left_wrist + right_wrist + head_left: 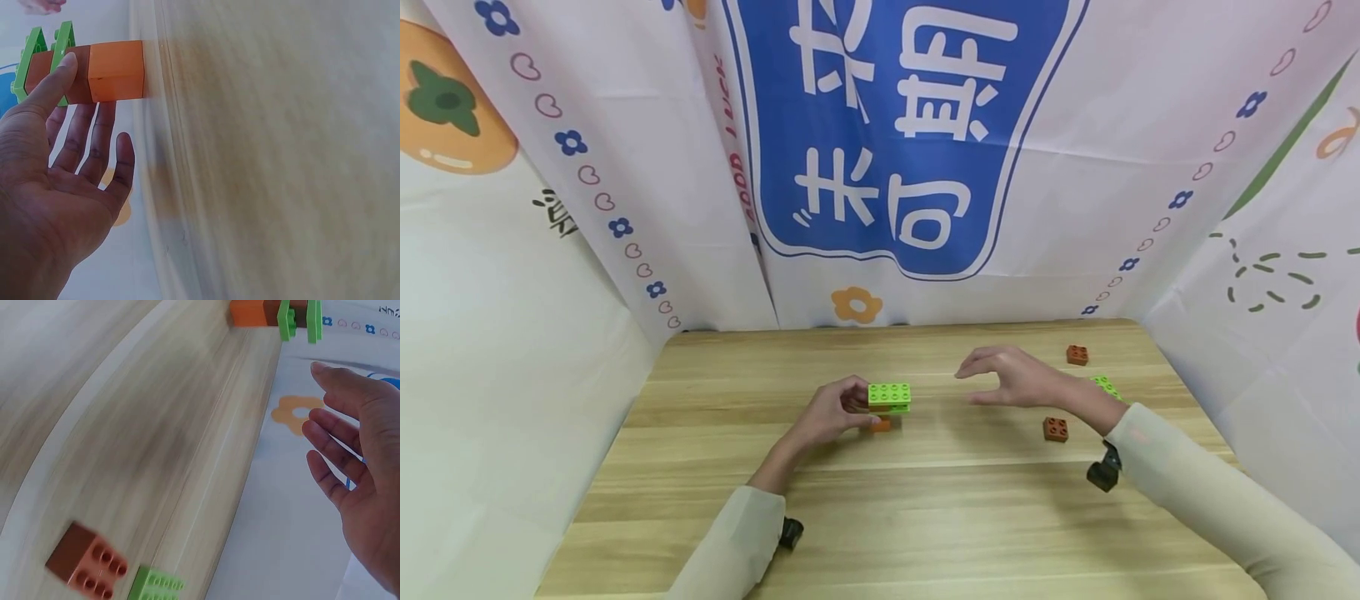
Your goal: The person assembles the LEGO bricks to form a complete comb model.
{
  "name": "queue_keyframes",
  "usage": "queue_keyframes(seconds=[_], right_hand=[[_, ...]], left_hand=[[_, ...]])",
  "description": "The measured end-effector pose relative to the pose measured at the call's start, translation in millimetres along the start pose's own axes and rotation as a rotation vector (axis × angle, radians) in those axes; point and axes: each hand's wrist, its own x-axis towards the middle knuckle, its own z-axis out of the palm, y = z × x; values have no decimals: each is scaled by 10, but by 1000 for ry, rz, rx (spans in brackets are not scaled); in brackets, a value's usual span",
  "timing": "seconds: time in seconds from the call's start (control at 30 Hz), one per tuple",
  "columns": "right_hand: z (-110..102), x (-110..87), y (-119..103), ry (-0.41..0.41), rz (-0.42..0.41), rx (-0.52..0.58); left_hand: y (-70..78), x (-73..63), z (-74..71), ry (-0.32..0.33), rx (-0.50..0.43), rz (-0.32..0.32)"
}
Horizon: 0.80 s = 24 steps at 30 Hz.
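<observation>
A stack of toy building blocks [889,393] stands upright near the middle of the table. In the left wrist view, an orange block [117,70] forms its base, with brown blocks and two bright green studded plates alternating above. My left hand [831,412] pinches the stack from the left side, its thumb [59,75] against a brown block and the lower green plate. To the right of the stack, my right hand [1011,379] hovers above the table, holding nothing, fingers apart from the thumb.
On the right side of the table lie a brown block [1077,355] at the back, a nearer brown block [1056,429], and a green studded block [1105,386] partly hidden by the right forearm. A printed cloth [700,275] hangs behind the wooden table [925,517].
</observation>
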Motion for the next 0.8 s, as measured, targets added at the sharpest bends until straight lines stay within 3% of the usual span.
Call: queue_keyframes(seconds=[0.23, 0.8], right_hand=[[-64, -209, 106, 0, 4, -8], [-145, -740, 291, -73, 128, 28]], left_hand=[[-18, 6, -5, 0, 6, 12], [-32, 20, -7, -5, -1, -12]])
